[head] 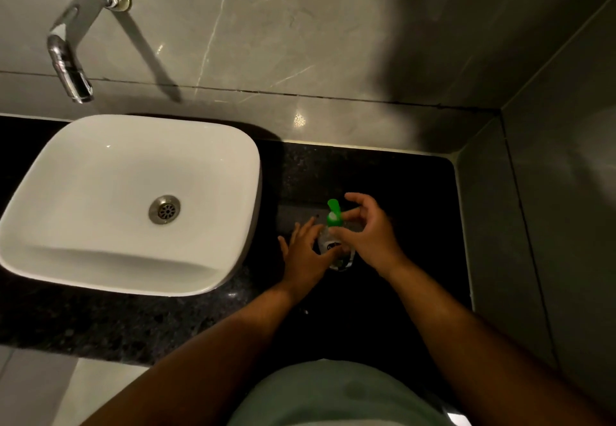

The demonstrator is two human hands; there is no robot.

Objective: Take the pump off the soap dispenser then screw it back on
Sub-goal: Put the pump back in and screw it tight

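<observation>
Standing: the soap dispenser (334, 245) is upright on the dark bench (366, 172), lower centre-right of the frame, just right of the white sink (230, 145).
Pump: the green pump (333, 214) sits on top of the bottle, nozzle pointing toward the top of the frame; whether its collar is tight or already loosened cannot be told.
Left hand: the left hand (305, 254) is laid against the bottle's left side, fingers spread wide and thumb across the label, bracing more than clasping.
Right hand: the right hand (368, 230) is curled half-open around the pump, thumb and fingertips at the green collar; a firm pinch cannot be confirmed.
Handling: a small clear plastic bottle, likely light and a little squeezable, so it would tip or spin unless the body is held.
Grip point: the collar under the nozzle looks like the place to turn; the nozzle itself would only press down.
Risk: any soap on the plastic could make it slippery.
</observation>
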